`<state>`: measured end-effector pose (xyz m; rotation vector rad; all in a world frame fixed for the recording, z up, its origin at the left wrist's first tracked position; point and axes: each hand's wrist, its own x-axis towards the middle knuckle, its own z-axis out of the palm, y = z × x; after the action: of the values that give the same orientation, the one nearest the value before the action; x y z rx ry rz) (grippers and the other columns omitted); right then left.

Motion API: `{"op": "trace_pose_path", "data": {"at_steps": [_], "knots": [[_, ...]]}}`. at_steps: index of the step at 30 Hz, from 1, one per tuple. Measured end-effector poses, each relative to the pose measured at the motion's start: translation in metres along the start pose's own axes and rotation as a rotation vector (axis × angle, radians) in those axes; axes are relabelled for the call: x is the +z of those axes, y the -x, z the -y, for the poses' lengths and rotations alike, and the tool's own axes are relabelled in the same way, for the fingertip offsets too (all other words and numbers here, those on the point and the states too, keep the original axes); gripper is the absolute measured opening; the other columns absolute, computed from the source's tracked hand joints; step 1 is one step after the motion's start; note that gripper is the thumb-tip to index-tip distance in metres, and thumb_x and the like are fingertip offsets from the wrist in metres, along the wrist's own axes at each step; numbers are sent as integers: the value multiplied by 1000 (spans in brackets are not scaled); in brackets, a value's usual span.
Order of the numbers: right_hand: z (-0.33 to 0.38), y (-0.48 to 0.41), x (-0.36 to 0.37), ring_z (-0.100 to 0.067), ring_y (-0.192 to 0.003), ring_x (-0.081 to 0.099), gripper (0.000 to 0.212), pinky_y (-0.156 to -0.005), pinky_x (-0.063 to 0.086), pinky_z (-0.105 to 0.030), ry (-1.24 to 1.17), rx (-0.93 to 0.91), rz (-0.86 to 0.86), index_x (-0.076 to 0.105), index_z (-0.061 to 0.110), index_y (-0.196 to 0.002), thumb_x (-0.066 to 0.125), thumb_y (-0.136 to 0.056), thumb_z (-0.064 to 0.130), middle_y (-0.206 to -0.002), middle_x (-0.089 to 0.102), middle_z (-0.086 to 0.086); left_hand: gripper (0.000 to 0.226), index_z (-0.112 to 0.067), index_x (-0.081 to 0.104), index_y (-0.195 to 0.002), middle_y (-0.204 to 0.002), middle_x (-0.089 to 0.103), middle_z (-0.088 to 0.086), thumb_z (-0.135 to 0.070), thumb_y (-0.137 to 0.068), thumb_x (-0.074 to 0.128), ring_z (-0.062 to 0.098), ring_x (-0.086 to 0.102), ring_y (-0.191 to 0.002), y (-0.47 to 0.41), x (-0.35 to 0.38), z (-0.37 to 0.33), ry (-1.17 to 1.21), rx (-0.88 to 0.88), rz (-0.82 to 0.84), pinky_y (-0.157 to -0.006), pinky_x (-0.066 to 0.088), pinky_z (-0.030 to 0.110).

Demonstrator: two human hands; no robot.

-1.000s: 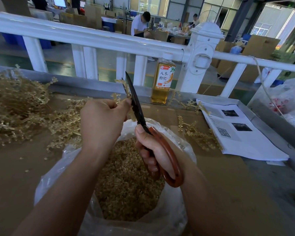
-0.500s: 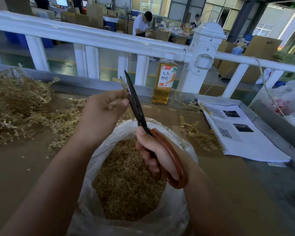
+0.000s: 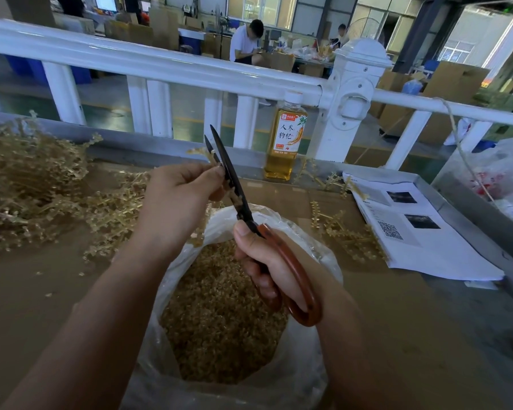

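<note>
My right hand (image 3: 271, 264) grips the red-brown handles of black-bladed scissors (image 3: 233, 184), whose blades point up and away and stand slightly apart. My left hand (image 3: 178, 199) pinches a thin golden plastic sprig (image 3: 202, 152) between thumb and fingers, right against the blades. Both hands hover over a clear plastic bag (image 3: 314, 247) filled with small golden cut pieces (image 3: 219, 315).
A heap of golden sprigs (image 3: 27, 187) lies at the left on the brown table, more sprigs (image 3: 347, 232) at the right. A bottle of amber drink (image 3: 286, 140) stands by the white railing (image 3: 160, 66). Printed papers (image 3: 421, 232) lie at right, with plastic bags (image 3: 498, 176) beyond.
My left hand has turned and lifted its fingers toward the blades, now pinching the sprig at them. The scissor blades have parted slightly. My right hand stays in place.
</note>
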<state>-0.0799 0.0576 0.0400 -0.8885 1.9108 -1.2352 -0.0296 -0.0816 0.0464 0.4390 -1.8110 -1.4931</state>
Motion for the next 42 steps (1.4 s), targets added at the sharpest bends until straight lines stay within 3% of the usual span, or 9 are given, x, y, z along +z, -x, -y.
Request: {"op": "trace_pose_path", "data": {"at_steps": [5, 8, 11, 14, 20, 26, 31, 35, 42], "knots": [[3, 0, 1, -7, -47, 38, 44, -48, 33, -22, 44, -3, 12, 46, 26, -75, 36, -68, 68, -60, 43, 4, 38, -6, 64, -67, -50, 57, -4, -28, -93, 49, 13, 43, -48, -2, 0, 2, -21, -17, -64, -49, 34, 24], [1, 0, 2, -6, -47, 39, 40, -48, 34, -22, 40, -5, 10, 47, 27, -74, 38, -74, 66, -61, 45, 5, 32, -12, 67, -62, -47, 56, -5, -20, -90, 53, 11, 47, -48, -1, -1, 1, -31, -18, -78, -53, 38, 22], [0, 0, 2, -6, -47, 40, 33, -48, 35, -22, 28, -14, -2, 48, 29, -74, 40, -84, 60, -60, 45, 5, 25, -16, 68, -60, -46, 58, -4, -13, -84, 61, 3, 48, -40, -2, -4, -1, 53, -57, -111, -41, 37, 11], [0, 0, 1, -5, -47, 40, 34, -48, 35, -21, 44, -16, 5, 47, 30, -75, 39, -81, 62, -61, 45, 5, 17, -7, 63, -65, -51, 57, 5, -7, -82, 62, 6, 48, -38, -1, -6, -5, 170, -113, -120, -38, 36, 12], [-1, -2, 2, -7, -46, 39, 34, -48, 36, -22, 51, 6, 0, 47, 30, -75, 37, -85, 62, -61, 46, 5, 22, -6, 56, -63, -42, 54, -1, 1, -84, 56, 10, 50, -37, -1, -5, -10, 301, -191, -69, -37, 37, 14], [0, -1, 4, -5, -49, 44, 42, -50, 39, -20, 92, 20, 22, 46, 34, -77, 33, -65, 71, -64, 51, 6, 22, -4, 54, -62, -39, 52, -3, 1, -83, 54, 11, 48, -35, 0, -2, -10, 260, -200, -54, -38, 37, 15], [1, -1, 3, -5, -49, 44, 35, -49, 39, -19, 108, 29, 33, 45, 34, -78, 33, -79, 66, -66, 52, 6, 20, -3, 54, -64, -37, 50, -4, 1, -84, 54, 7, 46, -33, 1, -1, -11, 248, -206, -67, -38, 39, 13], [5, 1, 4, 0, -43, 43, 37, -46, 37, -16, 151, 14, 40, 43, 35, -75, 30, -74, 69, -63, 51, 9, 20, -4, 54, -65, -36, 50, -5, -1, -84, 55, 5, 45, -32, 3, 0, -13, 206, -200, -92, -34, 34, 12], [5, 1, 1, 1, -40, 44, 31, -45, 37, -16, 96, -3, 15, 44, 33, -75, 34, -84, 62, -60, 52, 8, 18, 0, 53, -65, -35, 45, -4, 1, -84, 55, 5, 40, -29, 5, 4, -17, 211, -221, -2, -32, 29, 10]]}}
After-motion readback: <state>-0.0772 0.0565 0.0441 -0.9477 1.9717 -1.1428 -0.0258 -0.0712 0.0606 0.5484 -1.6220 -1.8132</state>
